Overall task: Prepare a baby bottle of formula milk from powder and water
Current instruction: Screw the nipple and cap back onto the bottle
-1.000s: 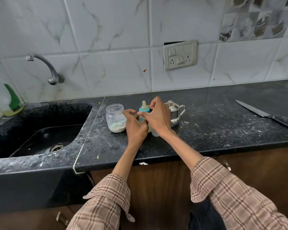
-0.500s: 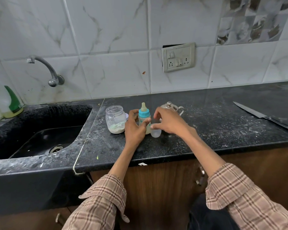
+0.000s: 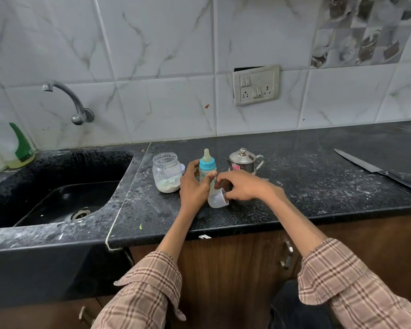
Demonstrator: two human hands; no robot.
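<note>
Left hand [image 3: 193,189] grips bottle [image 3: 207,170]; right hand [image 3: 243,186] holds cap [image 3: 217,198].

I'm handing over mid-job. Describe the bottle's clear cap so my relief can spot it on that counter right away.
Start at the black sink and move right along the dark countertop to the baby bottle with the blue collar, held by the left hand. The clear cap lies tipped at the bottle's base, under the right hand. Unlike the powder jar and steel kettle, it is small, translucent and dome-shaped.

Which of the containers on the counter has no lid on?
The clear powder jar, left of the baby bottle; its mouth is open, while the bottle wears its teat and the steel pot its lid.
</note>
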